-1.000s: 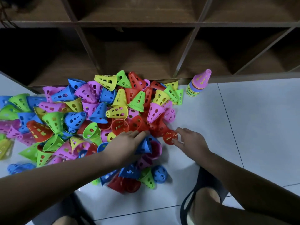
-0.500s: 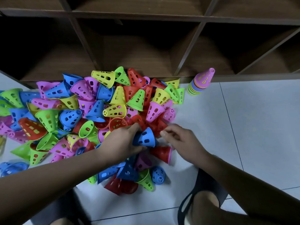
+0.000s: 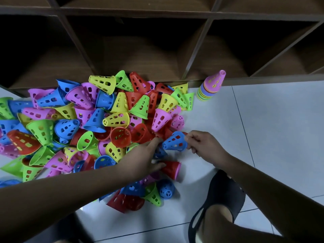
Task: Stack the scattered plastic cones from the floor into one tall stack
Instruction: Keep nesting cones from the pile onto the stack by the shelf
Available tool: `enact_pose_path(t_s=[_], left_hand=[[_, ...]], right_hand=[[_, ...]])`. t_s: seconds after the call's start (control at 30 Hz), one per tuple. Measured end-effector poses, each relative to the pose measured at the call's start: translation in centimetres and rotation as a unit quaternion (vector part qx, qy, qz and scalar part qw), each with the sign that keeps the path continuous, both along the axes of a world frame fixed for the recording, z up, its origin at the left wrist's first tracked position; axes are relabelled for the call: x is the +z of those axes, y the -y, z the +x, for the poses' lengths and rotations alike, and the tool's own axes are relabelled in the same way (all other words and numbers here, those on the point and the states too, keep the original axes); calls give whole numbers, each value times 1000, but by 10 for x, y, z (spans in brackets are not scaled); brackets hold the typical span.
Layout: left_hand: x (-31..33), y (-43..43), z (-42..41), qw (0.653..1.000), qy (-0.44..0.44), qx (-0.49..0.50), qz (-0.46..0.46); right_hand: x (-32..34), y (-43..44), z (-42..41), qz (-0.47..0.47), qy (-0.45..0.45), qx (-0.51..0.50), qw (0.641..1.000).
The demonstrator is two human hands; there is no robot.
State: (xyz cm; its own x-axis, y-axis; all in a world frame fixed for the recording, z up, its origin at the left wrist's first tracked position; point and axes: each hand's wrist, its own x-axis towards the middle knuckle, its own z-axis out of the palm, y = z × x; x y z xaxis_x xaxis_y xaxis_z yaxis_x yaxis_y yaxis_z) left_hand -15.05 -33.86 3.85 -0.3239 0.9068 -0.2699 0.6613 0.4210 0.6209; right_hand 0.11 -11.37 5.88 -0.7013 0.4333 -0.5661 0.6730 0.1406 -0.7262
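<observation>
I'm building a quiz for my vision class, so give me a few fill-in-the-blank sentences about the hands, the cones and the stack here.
1. The right hand pinches a ___ cone.
2. The stack stands on the floor to the ___ of the loose pile.
3. The red cone by the left hand lies on its ___.
4. The sandal is ___.

Missing words: blue, right, side, black.

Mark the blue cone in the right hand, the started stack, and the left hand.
blue cone (image 3: 173, 142): head view, its perforated side wall.
started stack (image 3: 214, 81): head view, the pink top cone.
left hand (image 3: 142, 155): head view, back of the hand.
</observation>
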Motion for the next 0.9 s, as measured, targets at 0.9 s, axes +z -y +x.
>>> enact_pose_path(t_s=[0.9], left_hand=[[-67, -33, 29, 932, -100, -342, -69]], right_hand=[[-74, -40, 22, 77, 114, -125, 982]])
